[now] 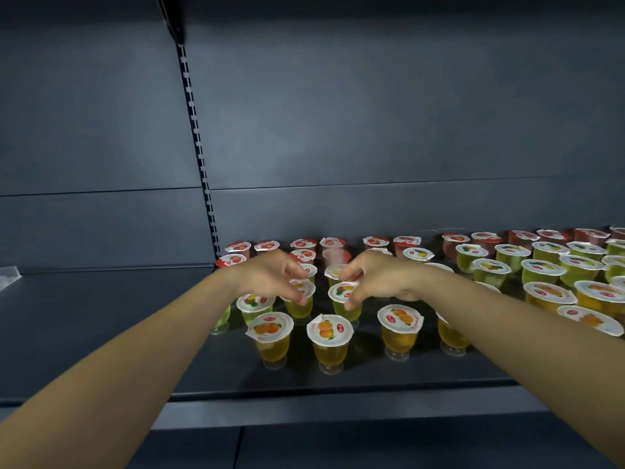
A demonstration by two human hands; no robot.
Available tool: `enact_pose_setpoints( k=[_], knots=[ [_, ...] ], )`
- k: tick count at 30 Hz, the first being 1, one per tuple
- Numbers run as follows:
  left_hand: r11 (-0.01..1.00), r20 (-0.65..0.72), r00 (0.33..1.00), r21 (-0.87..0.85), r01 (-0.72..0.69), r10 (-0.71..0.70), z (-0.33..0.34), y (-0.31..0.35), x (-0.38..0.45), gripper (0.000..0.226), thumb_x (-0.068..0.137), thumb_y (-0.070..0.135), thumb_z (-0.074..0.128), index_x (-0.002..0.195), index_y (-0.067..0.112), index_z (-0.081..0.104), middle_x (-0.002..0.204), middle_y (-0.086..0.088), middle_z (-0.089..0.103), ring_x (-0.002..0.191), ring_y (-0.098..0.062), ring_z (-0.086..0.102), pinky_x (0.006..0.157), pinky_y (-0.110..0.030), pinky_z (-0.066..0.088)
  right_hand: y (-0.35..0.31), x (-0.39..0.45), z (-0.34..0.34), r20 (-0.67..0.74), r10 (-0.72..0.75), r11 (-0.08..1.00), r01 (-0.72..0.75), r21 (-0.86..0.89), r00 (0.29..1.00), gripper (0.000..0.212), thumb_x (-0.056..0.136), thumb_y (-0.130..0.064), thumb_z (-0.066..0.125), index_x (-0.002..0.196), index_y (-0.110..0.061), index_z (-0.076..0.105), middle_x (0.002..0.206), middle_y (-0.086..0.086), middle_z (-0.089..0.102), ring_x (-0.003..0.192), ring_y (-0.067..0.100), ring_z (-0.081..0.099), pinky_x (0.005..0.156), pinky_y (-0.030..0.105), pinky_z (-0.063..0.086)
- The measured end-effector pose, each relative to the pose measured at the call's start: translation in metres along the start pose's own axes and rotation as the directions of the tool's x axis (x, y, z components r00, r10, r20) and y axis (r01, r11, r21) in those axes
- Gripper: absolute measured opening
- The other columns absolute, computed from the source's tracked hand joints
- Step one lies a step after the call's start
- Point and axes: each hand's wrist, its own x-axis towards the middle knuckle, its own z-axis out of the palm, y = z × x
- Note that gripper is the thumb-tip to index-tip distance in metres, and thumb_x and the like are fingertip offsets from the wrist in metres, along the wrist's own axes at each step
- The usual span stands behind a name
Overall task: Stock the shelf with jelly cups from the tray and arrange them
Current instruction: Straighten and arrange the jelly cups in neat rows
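Several jelly cups stand in rows on the dark shelf [101,333]: red ones at the back, green in the middle, orange and yellow in front. My left hand [270,274] reaches over them and pinches the lid rim of a yellow jelly cup [301,308]. My right hand [378,277] pinches the lid rim of the neighbouring yellow jelly cup [345,299]. Both cups stand upright in the second row from the front. An orange jelly cup [270,336] and another orange jelly cup [329,340] stand just in front of them.
The shelf's back panel [372,130] rises behind the cups, with a slotted upright [199,157] at its left. A dense block of green and orange cups [548,282] fills the right. A clear plastic piece [8,274] lies at the far left. The shelf front edge [338,392] runs below.
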Motion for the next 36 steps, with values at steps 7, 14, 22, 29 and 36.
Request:
enact_pose_setpoints(
  k=[7,14,22,29,36],
  knots=[
    [0.999,0.031,0.999,-0.035,-0.006,0.007,0.002,-0.003,0.001,0.051,0.08,0.021,0.073,0.128,0.02,0.057,0.132,0.005,0.056,0.119,-0.014,0.053,0.095,-0.028,0.047,0.003,-0.001,0.001,0.015,0.036,0.999,-0.036,-0.02,0.999,0.062,0.077,-0.015,0.076,0.134,-0.013,0.052,0.137,0.001,0.052,0.125,0.019,0.048,0.093,0.029,0.043],
    [0.997,0.031,0.999,-0.066,0.038,-0.036,0.005,-0.005,-0.001,0.057,0.077,0.025,0.076,0.13,0.019,0.055,0.133,0.003,0.056,0.119,-0.016,0.053,0.1,-0.035,0.046,0.003,-0.005,0.001,0.001,0.028,0.999,-0.028,-0.02,1.0,0.063,0.077,-0.017,0.077,0.135,-0.014,0.05,0.138,0.001,0.051,0.126,0.019,0.048,0.093,0.029,0.043],
    [0.996,-0.093,0.996,0.087,0.009,0.0,-0.009,0.026,-0.008,0.065,0.08,0.037,0.072,0.137,0.017,0.046,0.14,0.0,0.049,0.126,-0.019,0.048,0.102,-0.033,0.04,0.009,-0.031,-0.025,-0.173,-0.088,0.984,0.058,-0.171,0.981,0.065,0.079,-0.03,0.075,0.137,-0.021,0.045,0.139,0.0,0.049,0.124,0.018,0.05,0.093,0.029,0.045],
    [0.941,-0.165,0.979,0.333,-0.06,0.12,-0.018,0.089,-0.03,0.07,0.082,0.04,0.069,0.141,0.018,0.04,0.146,-0.002,0.038,0.132,-0.023,0.039,0.102,-0.031,0.034,0.022,-0.099,-0.057,-0.307,-0.161,0.918,0.028,-0.395,0.938,0.062,0.083,-0.045,0.067,0.136,-0.025,0.043,0.143,-0.002,0.042,0.125,0.019,0.044,0.088,0.026,0.036],
    [0.875,-0.152,0.965,0.47,-0.118,0.212,0.004,0.14,-0.067,0.073,0.08,0.042,0.07,0.141,0.019,0.039,0.142,-0.005,0.04,0.129,-0.025,0.04,0.104,-0.038,0.039,0.027,-0.177,-0.063,-0.349,-0.108,0.872,-0.08,-0.483,0.931,0.072,0.079,-0.05,0.068,0.141,-0.026,0.038,0.146,0.001,0.038,0.131,0.023,0.037,0.102,0.034,0.036]
  ],
)
